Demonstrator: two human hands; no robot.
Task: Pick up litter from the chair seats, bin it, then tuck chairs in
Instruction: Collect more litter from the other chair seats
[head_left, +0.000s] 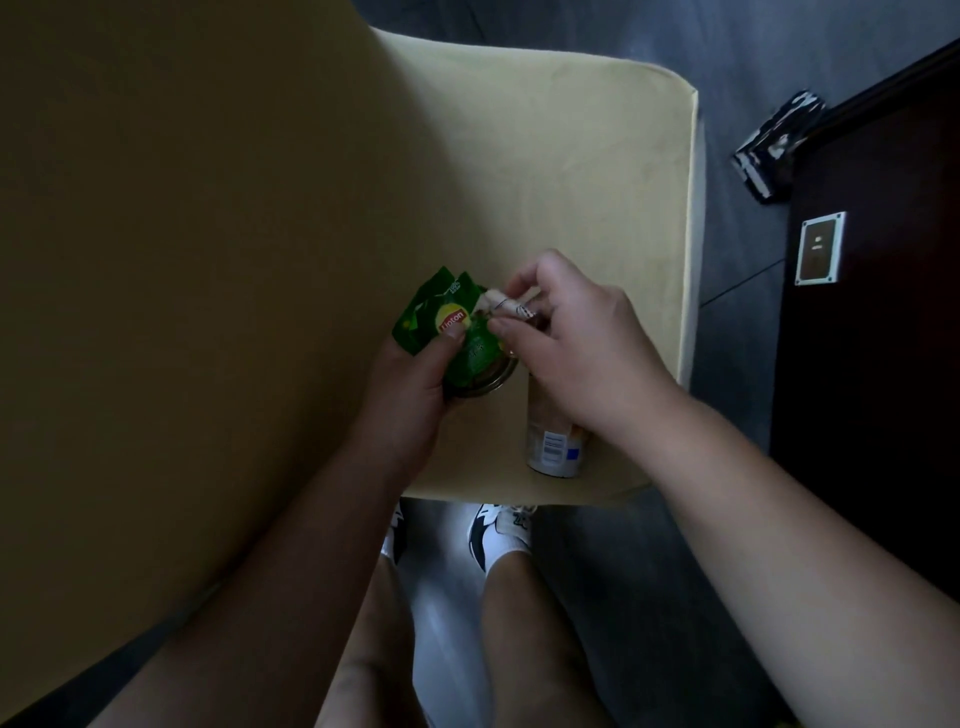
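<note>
A cream cushioned chair seat (571, 171) fills the upper middle of the head view. Over its near part, my left hand (410, 384) grips a green Lipton wrapper (441, 317) together with a round clear lid or cup rim (488, 382). Right beside it, my right hand (576, 338) pinches a small crumpled white paper scrap (511, 304) that touches the wrapper. A pale can with a barcode label (556, 441) lies on the seat under my right wrist, near the front edge.
The chair's tall tan backrest (182, 260) takes up the whole left side. A dark wooden cabinet with a metal plate (821, 248) stands at the right. A black-and-white object (779, 143) lies on the grey floor. My shoes (501, 530) stand just below the seat edge.
</note>
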